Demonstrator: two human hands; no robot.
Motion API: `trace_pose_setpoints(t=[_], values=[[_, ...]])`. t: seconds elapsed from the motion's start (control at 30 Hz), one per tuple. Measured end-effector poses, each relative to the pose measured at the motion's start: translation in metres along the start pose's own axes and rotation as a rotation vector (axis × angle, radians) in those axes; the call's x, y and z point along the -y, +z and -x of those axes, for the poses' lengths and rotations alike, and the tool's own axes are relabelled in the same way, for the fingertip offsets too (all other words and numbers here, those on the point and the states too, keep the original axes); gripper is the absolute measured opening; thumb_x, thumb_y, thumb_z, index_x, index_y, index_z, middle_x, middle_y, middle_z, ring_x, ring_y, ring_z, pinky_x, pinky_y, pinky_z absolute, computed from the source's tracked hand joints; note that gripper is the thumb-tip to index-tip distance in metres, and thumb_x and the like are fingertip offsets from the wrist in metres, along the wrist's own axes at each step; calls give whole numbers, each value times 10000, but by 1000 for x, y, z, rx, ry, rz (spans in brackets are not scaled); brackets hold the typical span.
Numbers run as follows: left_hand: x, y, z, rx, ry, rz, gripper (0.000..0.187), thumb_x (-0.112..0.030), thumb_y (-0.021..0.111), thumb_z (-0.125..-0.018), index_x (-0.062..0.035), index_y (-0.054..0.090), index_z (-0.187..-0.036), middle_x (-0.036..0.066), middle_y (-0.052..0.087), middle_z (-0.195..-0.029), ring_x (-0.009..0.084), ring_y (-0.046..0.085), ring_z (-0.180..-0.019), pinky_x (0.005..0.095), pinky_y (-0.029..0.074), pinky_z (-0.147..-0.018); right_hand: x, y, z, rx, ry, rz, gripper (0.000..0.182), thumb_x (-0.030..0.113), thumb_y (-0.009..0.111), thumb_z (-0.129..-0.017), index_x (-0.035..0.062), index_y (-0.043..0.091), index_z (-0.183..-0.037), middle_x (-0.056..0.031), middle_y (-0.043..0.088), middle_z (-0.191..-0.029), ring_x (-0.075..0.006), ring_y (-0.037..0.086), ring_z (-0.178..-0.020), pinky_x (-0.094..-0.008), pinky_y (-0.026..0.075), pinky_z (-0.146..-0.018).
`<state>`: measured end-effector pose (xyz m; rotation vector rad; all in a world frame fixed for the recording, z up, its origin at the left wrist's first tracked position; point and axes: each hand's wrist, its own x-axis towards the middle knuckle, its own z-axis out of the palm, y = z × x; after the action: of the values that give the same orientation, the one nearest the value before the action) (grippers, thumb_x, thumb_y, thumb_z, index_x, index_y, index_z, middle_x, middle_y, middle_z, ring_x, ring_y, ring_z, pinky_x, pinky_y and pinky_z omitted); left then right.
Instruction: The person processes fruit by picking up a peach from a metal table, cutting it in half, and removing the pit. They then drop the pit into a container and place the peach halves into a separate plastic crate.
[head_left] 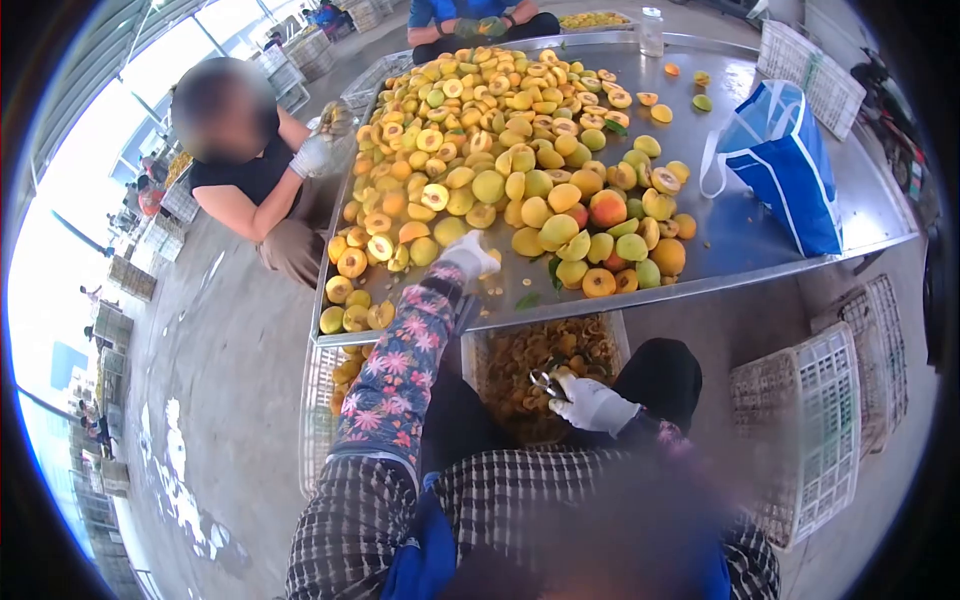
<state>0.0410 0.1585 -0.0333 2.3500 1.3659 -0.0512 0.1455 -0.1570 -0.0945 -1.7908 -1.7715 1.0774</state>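
My left hand (pixel 468 253), in a white glove, reaches onto the near edge of the metal table beside the peach pile. Its fingers are closed around a yellow peach half (pixel 491 262), mostly hidden by the glove. Low in front of my lap, my right hand (pixel 597 406), also gloved, grips a small shiny metal tool (pixel 545 382) with a looped end. That tool hangs over a crate (pixel 475 372) of brownish pits and scraps under the table edge. Whole and halved yellow peaches (pixel 500 150) are heaped across the table, some cut faces showing pits.
A blue bag (pixel 785 165) stands on the table's right side, and a clear jar (pixel 651 32) at the back. White plastic crates (pixel 800 430) stand at my right. One co-worker (pixel 245 170) sits at the left, another (pixel 470 22) at the far side.
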Motion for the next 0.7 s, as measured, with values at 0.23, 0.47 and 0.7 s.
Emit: trace_pose_setpoints(t=[0.23, 0.47, 0.7], values=[[14, 5, 102, 225, 9, 1789, 452, -286, 610, -934, -17, 468, -1269, 166, 610, -1162, 349, 639, -969, 447, 561, -824, 61, -43, -7, -314, -195, -212, 425, 200, 572, -917, 7, 434, -1269, -290, 627, -944, -455, 603, -932, -464, 491, -757], [-20, 5, 159, 198, 168, 2209, 431, -383, 564, -955, -47, 499, -1216, 202, 580, -1211, 394, 561, -1120, 502, 482, -947, 113, -55, -28, -554, -352, -44, 351, 177, 579, -919, 15, 445, -1201, -256, 630, -835, -454, 615, -791, -500, 478, -644], [-20, 1, 169, 392, 171, 2339, 205, -98, 532, -868, -12, 547, -1054, 235, 583, -1174, 438, 548, -1131, 545, 435, -1024, 107, -44, -28, -555, -298, 149, 353, 233, 533, -943, -11, 434, -1179, -259, 617, -750, -448, 612, -690, -510, 472, -585]])
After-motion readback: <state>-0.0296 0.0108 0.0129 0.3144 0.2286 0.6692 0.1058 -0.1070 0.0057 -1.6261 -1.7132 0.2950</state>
